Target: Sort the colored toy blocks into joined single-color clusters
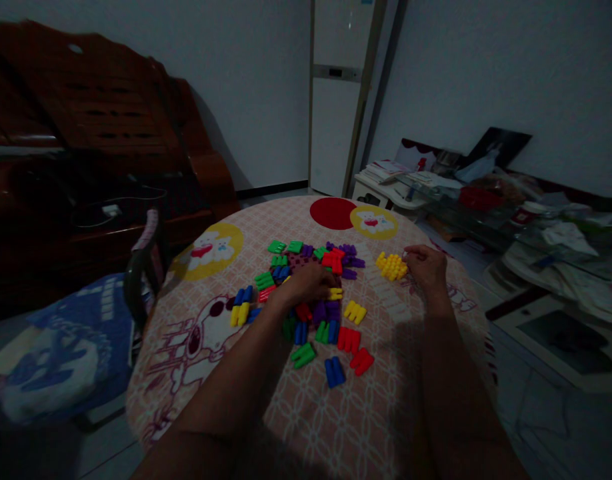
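My left hand [310,284] is over a spread of coloured plastic building blocks, its fingers curled down at a yellow block [335,293] whose end sticks out past the fingertips. The hand and forearm hide part of the spread. To the right, my right hand [428,268] pinches the right edge of a cluster of joined yellow blocks [391,266], which is low over or on the tablecloth. Between the hands and nearer me lies a loose yellow block [355,311]. Red blocks [349,339], a blue block [335,372] and a green block [303,355] lie on the near side.
The round table has a patterned pink cloth [326,420]. A chair [145,260] with a blue bag [71,347] stands at the left, before a wooden bench [111,113]. On the right, a glass-topped stand [436,200] carries papers and clutter. A tall white cabinet-like unit [333,127] stands behind.
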The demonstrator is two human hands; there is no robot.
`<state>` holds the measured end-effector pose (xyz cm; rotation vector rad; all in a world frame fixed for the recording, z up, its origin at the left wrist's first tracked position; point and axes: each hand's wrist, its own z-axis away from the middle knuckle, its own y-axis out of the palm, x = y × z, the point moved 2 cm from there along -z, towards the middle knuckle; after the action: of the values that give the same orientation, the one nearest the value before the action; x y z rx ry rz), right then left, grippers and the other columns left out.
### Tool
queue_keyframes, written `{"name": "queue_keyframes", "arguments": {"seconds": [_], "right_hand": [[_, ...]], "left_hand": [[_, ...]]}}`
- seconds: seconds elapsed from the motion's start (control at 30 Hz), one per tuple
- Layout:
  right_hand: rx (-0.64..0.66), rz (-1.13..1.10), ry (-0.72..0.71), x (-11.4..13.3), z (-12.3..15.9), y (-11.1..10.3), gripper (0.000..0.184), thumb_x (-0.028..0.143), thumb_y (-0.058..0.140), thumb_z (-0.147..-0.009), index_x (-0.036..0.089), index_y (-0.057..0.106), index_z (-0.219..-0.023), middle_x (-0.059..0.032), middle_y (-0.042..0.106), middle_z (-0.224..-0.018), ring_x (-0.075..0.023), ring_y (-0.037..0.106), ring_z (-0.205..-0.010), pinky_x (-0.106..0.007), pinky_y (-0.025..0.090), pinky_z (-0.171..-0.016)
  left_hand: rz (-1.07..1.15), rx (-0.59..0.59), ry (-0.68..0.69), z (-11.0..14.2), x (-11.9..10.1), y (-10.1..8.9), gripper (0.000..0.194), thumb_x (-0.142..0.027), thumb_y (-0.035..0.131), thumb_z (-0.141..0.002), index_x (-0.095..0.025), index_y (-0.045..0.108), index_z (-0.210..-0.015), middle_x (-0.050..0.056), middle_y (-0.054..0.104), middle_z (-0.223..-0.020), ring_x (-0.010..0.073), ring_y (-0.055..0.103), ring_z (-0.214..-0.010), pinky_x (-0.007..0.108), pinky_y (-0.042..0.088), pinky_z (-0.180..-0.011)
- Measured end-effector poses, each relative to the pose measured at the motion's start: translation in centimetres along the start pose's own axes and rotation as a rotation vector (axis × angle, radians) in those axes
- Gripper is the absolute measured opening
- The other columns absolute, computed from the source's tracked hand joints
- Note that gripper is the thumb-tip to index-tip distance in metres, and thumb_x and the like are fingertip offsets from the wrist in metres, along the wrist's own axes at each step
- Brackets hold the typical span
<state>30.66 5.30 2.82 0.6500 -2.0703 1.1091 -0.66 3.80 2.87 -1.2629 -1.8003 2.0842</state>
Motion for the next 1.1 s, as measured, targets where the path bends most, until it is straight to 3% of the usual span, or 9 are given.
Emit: {"name": "queue_keyframes", "arguments": {"seconds": [0.13, 0.27, 0.4, 0.5, 0.6, 0.73, 0.8, 0.93, 1.1], "right_hand": [[0.312, -0.13, -0.016, 3.3, 2.0, 3.1, 0.029, 0.029, 0.061, -0.071, 0.015, 0.075, -0.093, -0.0033, 0.07, -0.071, -0.016, 0.062, -0.059, -0.026, 0.049, -0.056], [0.671, -0.172, -0.194, 7.3, 4.8, 6.4, 0.018, 0.025, 0.063, -0.075, 0.016, 0.075, -0.085, -0.0005, 0.069, -0.07, -0.0128, 0.061, -0.062, -0.022, 0.046, -0.059], [0.752, -0.217, -0.217, 9.2, 6.5, 7.9, 0.016, 0.029, 0.064, -0.079, 0.016, 0.074, -0.08, 0.0007, 0.067, -0.068, -0.0122, 0.06, -0.064, -0.02, 0.043, -0.057], [0.736, -0.275, -0.093, 8.8, 6.3, 7.8, 0.02, 0.031, 0.065, -0.079, 0.016, 0.073, -0.089, 0.0005, 0.068, -0.069, -0.0126, 0.061, -0.059, -0.021, 0.044, -0.053], [0.598, -0.25, -0.012, 7.6, 5.1, 6.9, 0.022, 0.03, 0.065, -0.076, 0.016, 0.072, -0.092, 0.0004, 0.067, -0.066, -0.0141, 0.061, -0.055, -0.022, 0.044, -0.05], [0.273, 0.011, -0.124, 5.7, 3.1, 5.0, 0.018, 0.026, 0.066, -0.075, 0.018, 0.074, -0.088, -0.0038, 0.072, -0.073, -0.0186, 0.065, -0.068, -0.028, 0.049, -0.063], [0.18, 0.186, -0.17, 4.9, 2.6, 4.3, 0.017, 0.026, 0.066, -0.076, 0.019, 0.075, -0.089, -0.0068, 0.074, -0.081, -0.0211, 0.067, -0.076, -0.031, 0.05, -0.072], [0.148, 0.451, -0.181, 3.8, 2.5, 4.3, 0.016, 0.025, 0.065, -0.08, 0.019, 0.073, -0.092, -0.011, 0.074, -0.087, -0.0248, 0.067, -0.082, -0.034, 0.049, -0.076], [0.101, 0.581, -0.29, 3.0, 3.2, 5.0, 0.017, 0.022, 0.061, -0.084, 0.02, 0.07, -0.098, -0.0136, 0.071, -0.089, -0.0272, 0.065, -0.088, -0.037, 0.047, -0.08]], "left_hand": [[-0.112, -0.004, -0.01, -0.4, -0.8, 1.0, 0.013, -0.019, 0.069, -0.073, -0.019, 0.078, -0.083, 0.007, 0.076, -0.089, 0.0218, 0.068, -0.082, 0.026, 0.044, -0.066], [0.004, -0.123, -0.052, -0.4, -0.5, 0.3, 0.016, -0.022, 0.066, -0.078, -0.016, 0.075, -0.089, 0.005, 0.074, -0.081, 0.0174, 0.064, -0.07, 0.025, 0.041, -0.063], [0.147, -0.245, -0.077, -0.4, 0.0, -0.3, 0.019, -0.031, 0.066, -0.081, -0.015, 0.074, -0.087, 0.004, 0.073, -0.078, 0.0164, 0.063, -0.069, 0.025, 0.042, -0.063], [0.227, -0.269, -0.069, -0.4, 0.0, -0.3, 0.02, -0.033, 0.066, -0.08, -0.015, 0.073, -0.086, 0.004, 0.073, -0.078, 0.017, 0.065, -0.071, 0.025, 0.044, -0.064], [0.264, -0.301, -0.055, -0.4, 0.0, -0.3, 0.021, -0.028, 0.064, -0.08, -0.015, 0.073, -0.094, 0.004, 0.075, -0.085, 0.0182, 0.067, -0.076, 0.026, 0.047, -0.069], [0.262, -0.349, -0.064, -0.2, 0.1, -0.8, 0.022, -0.029, 0.062, -0.081, -0.016, 0.073, -0.095, 0.005, 0.076, -0.089, 0.0188, 0.068, -0.079, 0.028, 0.049, -0.073], [0.259, -0.353, -0.072, -0.2, 0.3, -0.8, 0.021, -0.029, 0.061, -0.081, -0.016, 0.073, -0.093, 0.004, 0.076, -0.087, 0.0186, 0.067, -0.077, 0.028, 0.049, -0.072], [0.245, -0.36, -0.074, -0.2, 0.3, -0.6, 0.021, -0.028, 0.061, -0.081, -0.016, 0.074, -0.093, 0.005, 0.076, -0.086, 0.0189, 0.068, -0.078, 0.028, 0.05, -0.072], [0.252, -0.356, -0.072, -0.2, 0.2, -0.6, 0.023, -0.03, 0.06, -0.081, -0.017, 0.074, -0.095, 0.004, 0.076, -0.086, 0.019, 0.068, -0.079, 0.027, 0.05, -0.071]]}}
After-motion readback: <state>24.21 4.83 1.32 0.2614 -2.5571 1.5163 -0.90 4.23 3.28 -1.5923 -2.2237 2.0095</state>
